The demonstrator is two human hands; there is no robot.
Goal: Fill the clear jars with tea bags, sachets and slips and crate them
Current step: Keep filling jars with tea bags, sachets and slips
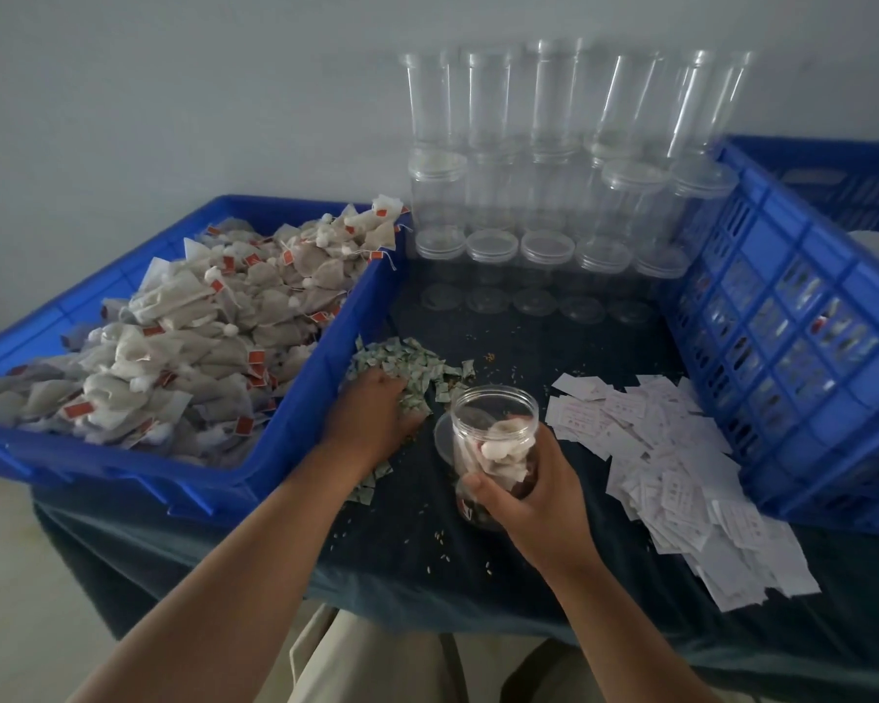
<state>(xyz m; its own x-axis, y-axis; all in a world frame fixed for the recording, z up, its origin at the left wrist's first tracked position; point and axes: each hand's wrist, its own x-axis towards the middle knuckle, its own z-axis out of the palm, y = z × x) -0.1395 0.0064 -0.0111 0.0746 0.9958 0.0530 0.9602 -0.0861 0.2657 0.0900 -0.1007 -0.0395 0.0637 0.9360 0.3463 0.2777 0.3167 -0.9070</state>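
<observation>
Dark-clothed table (417, 545), blue tub (361, 301), sachet pile (402, 357), white slips (681, 474), stacked clear jars (549, 144), blue crate (782, 307)

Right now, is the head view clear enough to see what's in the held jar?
Head view: dim, flat light, little glare on the jar in the right hand, tea bags visible inside; the empty jars at the back lean outward, wide-angle distortion; the left hand in the sachets is slightly soft.

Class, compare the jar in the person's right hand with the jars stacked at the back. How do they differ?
The held jar contains tea bags; the stacked jars look empty. The held jar is gripped by the right hand near the front; the stacked jars rest in tiers at the back, by the wall. Both are clear and round.
</observation>
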